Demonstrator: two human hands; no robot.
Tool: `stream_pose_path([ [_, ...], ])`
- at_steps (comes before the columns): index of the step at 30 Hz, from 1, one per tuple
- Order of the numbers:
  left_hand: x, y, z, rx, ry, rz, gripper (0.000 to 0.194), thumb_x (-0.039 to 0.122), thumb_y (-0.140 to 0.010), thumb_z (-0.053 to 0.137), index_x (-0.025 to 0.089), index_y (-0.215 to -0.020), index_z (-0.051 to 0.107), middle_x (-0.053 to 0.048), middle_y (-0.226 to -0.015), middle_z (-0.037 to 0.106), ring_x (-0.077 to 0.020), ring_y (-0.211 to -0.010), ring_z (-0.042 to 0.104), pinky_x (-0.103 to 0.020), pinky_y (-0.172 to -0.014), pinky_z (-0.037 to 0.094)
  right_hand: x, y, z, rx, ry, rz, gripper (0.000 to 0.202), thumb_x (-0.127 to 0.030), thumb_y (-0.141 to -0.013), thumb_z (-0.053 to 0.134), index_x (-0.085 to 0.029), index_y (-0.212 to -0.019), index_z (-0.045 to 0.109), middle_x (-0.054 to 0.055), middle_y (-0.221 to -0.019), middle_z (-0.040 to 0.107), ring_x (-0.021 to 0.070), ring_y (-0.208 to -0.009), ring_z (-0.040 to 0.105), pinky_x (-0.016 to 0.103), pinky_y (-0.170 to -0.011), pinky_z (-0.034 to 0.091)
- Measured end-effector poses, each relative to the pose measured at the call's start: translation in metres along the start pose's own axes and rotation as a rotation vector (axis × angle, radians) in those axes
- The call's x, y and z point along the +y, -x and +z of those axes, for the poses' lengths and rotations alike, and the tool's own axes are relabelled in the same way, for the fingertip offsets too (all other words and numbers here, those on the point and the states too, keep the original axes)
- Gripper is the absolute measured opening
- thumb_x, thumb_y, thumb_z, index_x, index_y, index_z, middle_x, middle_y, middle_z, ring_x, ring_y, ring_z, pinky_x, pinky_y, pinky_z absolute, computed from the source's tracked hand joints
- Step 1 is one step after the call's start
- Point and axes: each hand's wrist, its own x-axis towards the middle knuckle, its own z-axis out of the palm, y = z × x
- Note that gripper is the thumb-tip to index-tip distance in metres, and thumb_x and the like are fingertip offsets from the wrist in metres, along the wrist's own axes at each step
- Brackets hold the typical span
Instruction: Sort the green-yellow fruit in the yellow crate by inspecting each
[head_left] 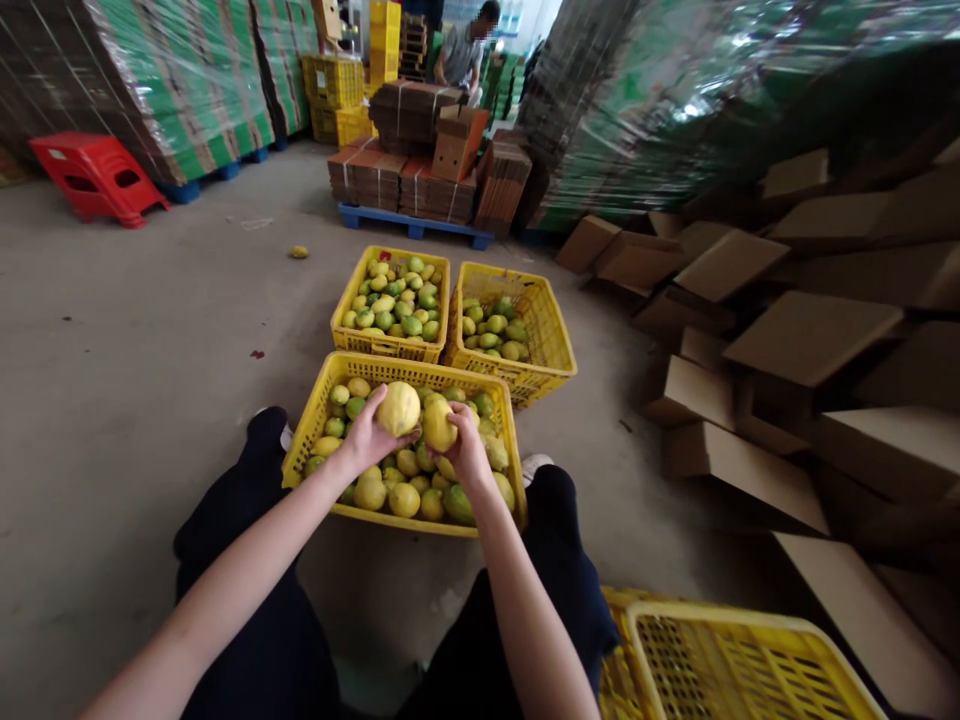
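The larger yellow fruit [398,409] sits in the left hand [369,433], and a smaller yellow fruit [440,427] is pinched in the right hand [466,445]; both are above the near crate [405,523], which holds green and yellow fruit. The crate stands on a grey floor [187,330] between the person's legs [244,600]. Plastic-wrapped stacks [637,110] flank the room, bundled cardboard [439,190] lies on a blue pallet [412,222] at the back, and another person [459,58] is behind it. A red stool [97,170] is at far left.

Beyond the near crate's back rim are the back left crate [390,348], well filled, and the back right crate [541,372], only partly filled. Floor lies open to the left, with one loose fruit [299,252] on it; cardboard boxes [814,335] crowd the right side, and a yellow crate [750,655] occupies the lower right.

The larger fruit looks nearly round, its long axis hard to tell; the smaller one appears slightly elongated, roughly upright in view.
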Motion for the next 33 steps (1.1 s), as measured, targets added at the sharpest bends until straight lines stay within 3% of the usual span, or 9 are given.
stream_pose_path([
  [4, 0.010, 0.007, 0.006, 0.077, 0.220, -0.040, 0.044, 0.059, -0.088, 0.060, 0.016, -0.097, 0.066, -0.009, -0.089, 0.071, -0.0199, -0.077, 0.070, -0.030, -0.062, 0.060, 0.004, -0.002, -0.003, 0.103, 0.035, -0.037, 0.028, -0.047, -0.075, 0.059, -0.026, -0.094, 0.053, -0.003, -0.076, 0.063, 0.0188, -0.062, 0.063, 0.029, -0.046, 0.052],
  [8, 0.010, 0.007, 0.006, 0.151, 0.326, -0.023, 0.035, 0.044, -0.091, 0.051, 0.013, -0.100, 0.067, -0.010, -0.085, 0.071, -0.0206, -0.079, 0.071, -0.032, -0.068, 0.061, 0.006, -0.002, -0.005, 0.197, 0.113, -0.173, 0.034, -0.048, -0.076, 0.066, -0.026, -0.099, 0.059, -0.002, -0.087, 0.064, 0.0175, -0.072, 0.061, 0.028, -0.056, 0.054],
  [14, -0.010, 0.007, 0.005, -0.021, 0.235, 0.048, 0.047, 0.044, -0.079, 0.054, 0.018, -0.117, 0.067, -0.012, -0.112, 0.073, -0.0311, -0.110, 0.069, -0.048, -0.089, 0.057, 0.016, 0.002, 0.007, 0.261, 0.434, -0.563, 0.041, -0.050, -0.087, 0.066, -0.024, -0.119, 0.061, 0.007, -0.112, 0.067, 0.0232, -0.104, 0.063, 0.042, -0.095, 0.054],
  [18, -0.022, 0.007, 0.004, -0.036, 0.159, -0.004, 0.043, 0.046, -0.072, 0.061, 0.023, -0.107, 0.070, -0.007, -0.105, 0.075, -0.0311, -0.107, 0.069, -0.045, -0.085, 0.058, 0.031, 0.011, 0.014, 0.066, 0.714, -0.620, 0.042, -0.051, -0.099, 0.047, -0.028, -0.130, 0.063, 0.012, -0.138, 0.058, 0.0308, -0.136, 0.050, 0.058, -0.116, 0.038],
  [21, -0.026, 0.006, 0.000, -0.021, 0.105, 0.016, 0.041, 0.051, -0.073, 0.060, 0.024, -0.102, 0.069, -0.008, -0.102, 0.075, -0.0317, -0.107, 0.069, -0.045, -0.083, 0.059, 0.044, 0.019, 0.015, -0.059, 0.879, -0.604, 0.065, -0.062, -0.087, 0.064, -0.029, -0.142, 0.054, 0.014, -0.157, 0.039, 0.0401, -0.152, 0.027, 0.066, -0.119, 0.032],
  [23, -0.027, 0.006, -0.004, 0.000, 0.029, 0.053, 0.042, 0.056, -0.077, 0.058, 0.023, -0.102, 0.068, -0.008, -0.099, 0.075, -0.0329, -0.107, 0.068, -0.047, -0.084, 0.059, 0.050, 0.022, 0.016, -0.086, 0.935, -0.657, 0.081, -0.061, -0.076, 0.076, -0.027, -0.145, 0.051, 0.016, -0.161, 0.031, 0.0435, -0.154, 0.021, 0.067, -0.119, 0.031],
  [25, -0.026, 0.005, -0.007, 0.022, -0.028, 0.097, 0.043, 0.059, -0.079, 0.061, 0.023, -0.100, 0.068, -0.009, -0.095, 0.074, -0.0343, -0.108, 0.068, -0.047, -0.086, 0.059, 0.053, 0.024, 0.019, -0.097, 0.943, -0.753, 0.080, -0.055, -0.076, 0.080, -0.026, -0.144, 0.050, 0.018, -0.159, 0.036, 0.0431, -0.153, 0.025, 0.068, -0.119, 0.032],
  [30, -0.018, -0.003, -0.008, -0.020, -0.088, 0.179, 0.051, 0.066, -0.080, 0.058, 0.019, -0.097, 0.068, -0.011, -0.092, 0.073, -0.0333, -0.102, 0.070, -0.046, -0.086, 0.058, 0.047, 0.030, 0.025, -0.028, 0.889, -1.039, 0.069, -0.037, -0.075, 0.082, -0.029, -0.138, 0.054, 0.013, -0.127, 0.066, 0.0384, -0.129, 0.057, 0.066, -0.113, 0.041],
  [33, -0.005, -0.007, -0.003, -0.004, -0.104, 0.263, 0.044, 0.060, -0.083, 0.056, 0.018, -0.085, 0.069, -0.008, -0.082, 0.072, -0.0273, -0.089, 0.072, -0.040, -0.078, 0.059, 0.034, 0.032, 0.020, 0.071, 0.790, -1.017, 0.070, -0.032, -0.072, 0.083, -0.029, -0.137, 0.055, 0.012, -0.126, 0.066, 0.0358, -0.119, 0.063, 0.060, -0.106, 0.050],
])
